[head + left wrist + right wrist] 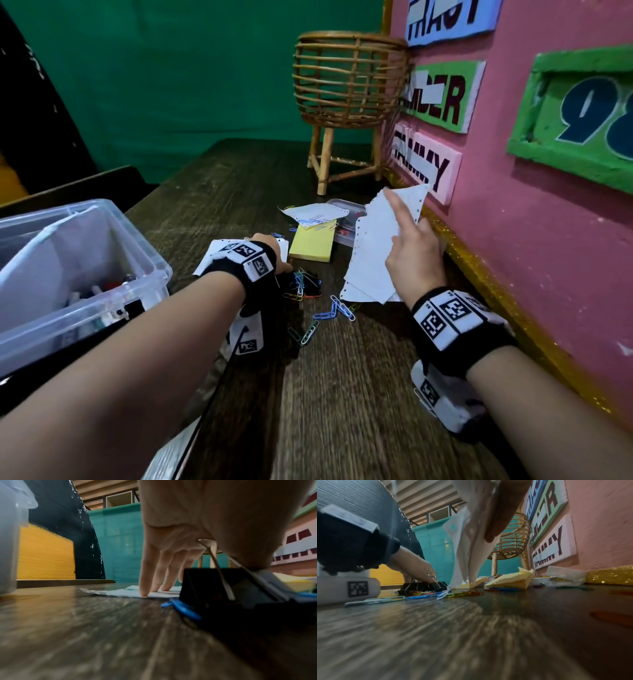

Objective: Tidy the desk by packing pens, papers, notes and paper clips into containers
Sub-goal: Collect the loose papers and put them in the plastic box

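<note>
White papers (371, 260) in right hand (412, 253)

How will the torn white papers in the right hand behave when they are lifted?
The white papers are thin and already bend in the right hand, so they will probably flop. Their edges look torn, so they may rip further.

Head cam overhead; wrist cams desk-level, sharing binder clips (423, 586).
</note>
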Motion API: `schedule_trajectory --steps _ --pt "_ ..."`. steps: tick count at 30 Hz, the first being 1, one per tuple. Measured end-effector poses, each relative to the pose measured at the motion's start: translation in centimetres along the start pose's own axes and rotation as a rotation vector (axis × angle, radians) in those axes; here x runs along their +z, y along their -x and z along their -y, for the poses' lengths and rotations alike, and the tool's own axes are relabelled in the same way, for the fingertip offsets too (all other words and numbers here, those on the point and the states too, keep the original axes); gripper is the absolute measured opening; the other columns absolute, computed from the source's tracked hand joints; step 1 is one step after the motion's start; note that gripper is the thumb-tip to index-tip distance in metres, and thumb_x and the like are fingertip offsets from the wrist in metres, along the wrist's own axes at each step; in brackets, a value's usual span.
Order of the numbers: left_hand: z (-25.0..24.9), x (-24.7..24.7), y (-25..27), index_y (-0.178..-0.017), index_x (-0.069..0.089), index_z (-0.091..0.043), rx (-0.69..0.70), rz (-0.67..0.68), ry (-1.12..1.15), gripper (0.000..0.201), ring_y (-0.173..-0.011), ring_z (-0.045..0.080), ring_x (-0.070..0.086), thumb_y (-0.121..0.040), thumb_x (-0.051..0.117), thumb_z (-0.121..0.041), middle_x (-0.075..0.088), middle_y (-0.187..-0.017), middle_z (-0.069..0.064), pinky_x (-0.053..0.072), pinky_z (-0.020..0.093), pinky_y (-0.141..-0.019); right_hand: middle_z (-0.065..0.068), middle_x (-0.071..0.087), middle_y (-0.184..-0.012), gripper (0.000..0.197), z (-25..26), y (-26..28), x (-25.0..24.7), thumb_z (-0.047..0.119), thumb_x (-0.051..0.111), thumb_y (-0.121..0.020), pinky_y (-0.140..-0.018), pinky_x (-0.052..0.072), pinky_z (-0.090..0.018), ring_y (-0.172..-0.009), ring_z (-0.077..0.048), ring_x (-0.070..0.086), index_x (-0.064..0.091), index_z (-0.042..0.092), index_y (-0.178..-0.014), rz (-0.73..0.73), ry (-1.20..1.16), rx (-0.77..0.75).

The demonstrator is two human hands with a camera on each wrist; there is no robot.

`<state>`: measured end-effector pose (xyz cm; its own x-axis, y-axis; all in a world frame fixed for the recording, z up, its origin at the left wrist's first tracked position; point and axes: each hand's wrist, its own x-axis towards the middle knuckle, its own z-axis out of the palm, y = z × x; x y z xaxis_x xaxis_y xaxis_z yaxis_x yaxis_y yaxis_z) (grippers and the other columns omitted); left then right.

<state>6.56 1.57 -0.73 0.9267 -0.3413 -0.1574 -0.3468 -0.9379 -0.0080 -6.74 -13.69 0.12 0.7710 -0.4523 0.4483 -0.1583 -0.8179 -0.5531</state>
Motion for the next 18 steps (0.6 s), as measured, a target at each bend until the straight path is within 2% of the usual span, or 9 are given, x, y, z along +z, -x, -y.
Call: schedule_trajectory --steps 1,2,3,5,7,11,14,16,18 --pt "-0.1 0.0 0.1 -0.070 0.048 -0.009 -0.006 0.008 0.002 0.037 -0.104 0.031 0.060 -0.089 0.056 -0.039 0.063 -0.095 0.012 0.041 0.030 -0.074 -0.004 0.034 -0.095 0.075 -0.1 -0.1 0.0 -0.012 0.035 -0.089 -0.073 0.036 -0.027 -0.068 -0.013 0.030 0.030 0.040 -0.143 0.013 0.017 0.005" --pt "-0.2 0.1 0.1 -0.073 0.052 -0.008 -0.024 0.007 0.015 0.031 -0.101 0.030 0.061 -0.089 0.057 -0.034 0.064 -0.092 0.010 0.041 0.029 -0.072 -0.005 0.034 -0.097 0.072 -0.1 -0.1 0.1 -0.014 0.034 -0.088 -0.076 0.037 -0.025 -0.075 -0.015 0.032 0.039 0.036 -0.140 0.023 0.033 0.009" --pt "-0.2 0.1 0.2 -0.086 0.060 -0.006 -0.040 -0.016 0.040 0.024 -0.101 0.030 0.062 -0.089 0.058 -0.029 0.066 -0.099 0.010 0.042 0.030 -0.072 -0.007 0.036 -0.100 0.069 -0.2 -0.2 0.1 -0.015 0.034 -0.087 -0.079 0.038 -0.025 -0.081 -0.018 0.035 0.046 0.033 -0.136 0.028 0.042 0.014" --pt "-0.2 -0.1 0.5 -0.108 0.061 -0.002 -0.083 -0.061 0.081 0.026 -0.106 0.030 0.063 -0.089 0.057 -0.020 0.065 -0.115 0.014 0.046 0.033 -0.077 -0.011 0.042 -0.111 0.060 -0.4 -0.2 0.2 -0.015 0.038 -0.086 -0.088 0.040 -0.026 -0.098 -0.026 0.044 0.059 0.025 -0.125 0.025 0.042 0.034" --pt "-0.1 -0.4 1.0 -0.112 0.060 -0.003 -0.079 -0.133 0.088 0.027 -0.106 0.032 0.062 -0.089 0.055 -0.016 0.063 -0.116 0.014 0.046 0.033 -0.077 -0.014 0.045 -0.120 0.052 -0.3 -0.2 0.1 -0.014 0.042 -0.085 -0.093 0.041 -0.028 -0.110 -0.030 0.048 0.065 0.019 -0.118 0.009 0.039 0.058" --pt "-1.3 -1.1 2.3 -0.114 0.061 -0.014 0.026 -0.328 0.078 0.028 -0.105 0.030 0.061 -0.088 0.049 -0.011 0.063 -0.114 0.010 0.048 0.037 -0.082 -0.013 0.042 -0.134 0.051 0.2 -0.1 -0.3 -0.007 0.039 -0.088 -0.087 0.044 -0.036 -0.112 -0.034 0.048 0.048 0.013 -0.134 0.000 0.104 0.103" --pt "-2.2 -1.8 3.3 -0.109 0.066 -0.021 0.259 -0.613 0.292 0.029 -0.104 0.024 0.057 -0.090 0.048 -0.009 0.063 -0.106 0.006 0.047 0.035 -0.081 -0.011 0.039 -0.139 0.044 0.4 0.1 -0.3 0.010 0.041 -0.093 -0.086 0.044 -0.037 -0.114 -0.032 0.049 0.042 0.014 -0.137 -0.032 0.081 0.103" --pt "-2.8 -2.9 4.2 -0.106 0.069 -0.017 0.439 -0.734 0.471 0.028 -0.100 0.022 0.056 -0.088 0.051 -0.006 0.065 -0.101 0.006 0.048 0.030 -0.083 -0.011 0.038 -0.141 0.046 0.4 0.1 -0.3 0.025 0.042 -0.095 -0.091 0.043 -0.037 -0.119 -0.031 0.047 0.038 0.015 -0.139 -0.037 0.050 0.107" --pt "-3.5 -4.1 4.8 -0.105 0.069 -0.014 0.547 -0.727 0.691 0.027 -0.097 0.015 0.057 -0.088 0.053 -0.001 0.064 -0.101 0.004 0.044 0.014 -0.083 -0.013 0.040 -0.139 0.053 0.5 0.3 -0.4 0.038 0.042 -0.094 -0.094 0.041 -0.036 -0.122 -0.030 0.045 0.035 0.014 -0.141 -0.052 0.022 0.094"
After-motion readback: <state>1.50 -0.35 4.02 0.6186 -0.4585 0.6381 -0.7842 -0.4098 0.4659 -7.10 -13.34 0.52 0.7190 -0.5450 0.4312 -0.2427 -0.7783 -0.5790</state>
